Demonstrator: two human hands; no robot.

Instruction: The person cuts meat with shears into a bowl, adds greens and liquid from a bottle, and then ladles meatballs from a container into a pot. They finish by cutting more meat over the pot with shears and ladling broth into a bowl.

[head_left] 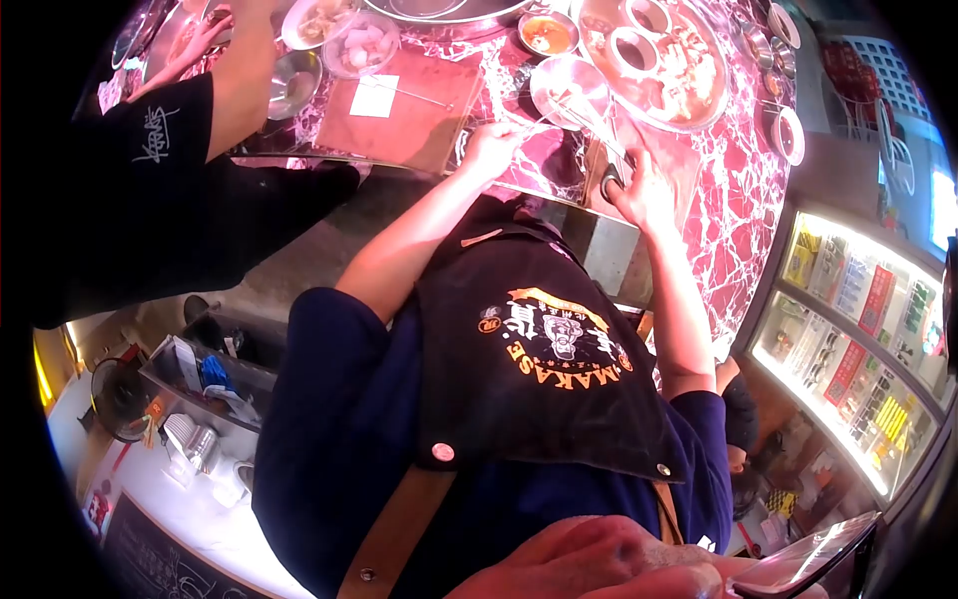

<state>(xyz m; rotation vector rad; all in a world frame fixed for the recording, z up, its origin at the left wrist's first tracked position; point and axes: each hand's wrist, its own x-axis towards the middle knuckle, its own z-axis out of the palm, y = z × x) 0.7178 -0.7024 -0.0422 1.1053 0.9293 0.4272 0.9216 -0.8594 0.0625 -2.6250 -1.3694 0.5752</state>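
My right hand (647, 188) is closed around the black handles of a pair of scissors (611, 150), whose blades reach toward a shiny metal bowl (569, 85). To the left of that bowl, my left hand (491, 150) has its fingers pinched on a thin, pale item (539, 125) at the bowl's near edge; glare hides what it is. A large round tray (699, 65) of food with two ring-shaped pieces sits just beyond. Near the bowl is a smaller bowl of orange liquid (549, 34).
A co-worker's arm (239, 80) reaches over the marbled table (733, 225) at the left. A brown board (344, 125) bears a white paper (375, 96) and a thin stick. Small bowls line the right edge. A lit display fridge (858, 309) stands at the right.
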